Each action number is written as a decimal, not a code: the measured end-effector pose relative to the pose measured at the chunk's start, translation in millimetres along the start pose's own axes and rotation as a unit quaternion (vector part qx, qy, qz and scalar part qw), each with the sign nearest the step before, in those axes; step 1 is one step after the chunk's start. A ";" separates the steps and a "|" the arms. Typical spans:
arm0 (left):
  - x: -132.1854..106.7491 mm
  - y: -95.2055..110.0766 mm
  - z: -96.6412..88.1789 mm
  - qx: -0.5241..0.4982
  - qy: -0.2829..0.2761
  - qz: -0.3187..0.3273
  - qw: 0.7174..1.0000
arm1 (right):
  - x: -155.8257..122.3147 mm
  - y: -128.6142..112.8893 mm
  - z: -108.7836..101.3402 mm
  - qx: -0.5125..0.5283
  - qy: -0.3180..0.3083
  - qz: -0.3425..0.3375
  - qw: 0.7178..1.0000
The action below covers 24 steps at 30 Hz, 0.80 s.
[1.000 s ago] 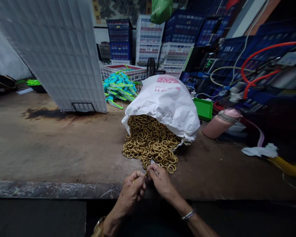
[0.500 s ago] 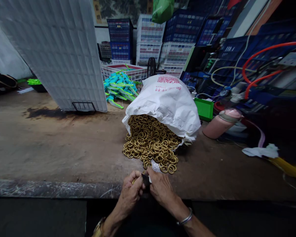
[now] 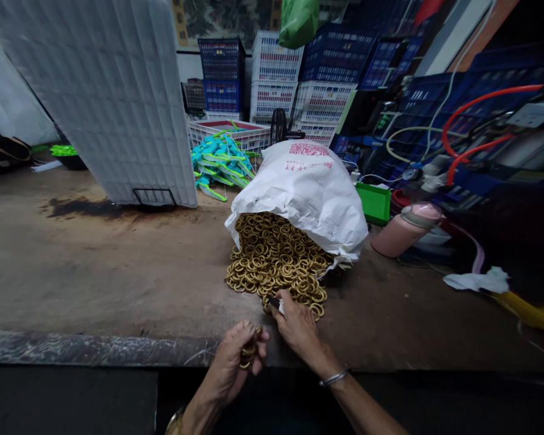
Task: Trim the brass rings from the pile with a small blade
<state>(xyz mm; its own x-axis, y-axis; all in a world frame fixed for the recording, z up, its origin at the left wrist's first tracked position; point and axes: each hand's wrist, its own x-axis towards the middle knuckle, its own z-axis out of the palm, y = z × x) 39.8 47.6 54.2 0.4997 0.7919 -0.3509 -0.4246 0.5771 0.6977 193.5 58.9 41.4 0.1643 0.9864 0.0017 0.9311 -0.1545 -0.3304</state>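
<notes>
Many brass-coloured rings [image 3: 272, 266] spill from the mouth of a white woven sack [image 3: 299, 187] lying on the table. My left hand [image 3: 236, 356] is curled around several of these rings near the table's front edge. At the front of the pile, my right hand [image 3: 297, 326] grips a small dark flat tool [image 3: 274, 302] with a white part by the fingers. Its tip is over the nearest rings; whether it touches them I cannot tell. Most of the tool is hidden by the fingers, so its exact kind is unclear.
A tall pale ridged panel [image 3: 118, 109] leans in a black wire stand at left. Turquoise and lime pieces [image 3: 222, 160] are heaped behind the sack. A pink bottle [image 3: 405, 229] and a green tray [image 3: 374, 202] stand at right. Stacked crates [image 3: 276, 72] line the back.
My right hand has moved forward, away from my left, bringing the dark tool to the ring pile. My left hand has turned and drawn slightly back, showing the rings in it.
</notes>
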 end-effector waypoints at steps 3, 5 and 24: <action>-0.2 3.3 -1.1 -0.033 0.000 -0.016 0.999 | 2.8 -5.2 -0.9 -0.029 -0.012 0.000 0.999; -0.4 4.9 -2.8 -0.060 -0.004 -0.031 0.998 | 4.5 -6.1 -1.8 -0.032 -0.022 -0.001 0.999; 23.1 4.4 5.6 0.271 0.107 0.164 0.943 | 3.2 6.3 -18.2 0.409 -0.102 0.019 0.907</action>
<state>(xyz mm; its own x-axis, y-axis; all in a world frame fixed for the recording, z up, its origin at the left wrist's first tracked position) 53.7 67.3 52.6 0.2203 0.9655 -0.1391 -0.0530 0.1542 0.9866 205.7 60.0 56.5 0.0503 0.9839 -0.1714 0.3598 -0.1779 -0.9159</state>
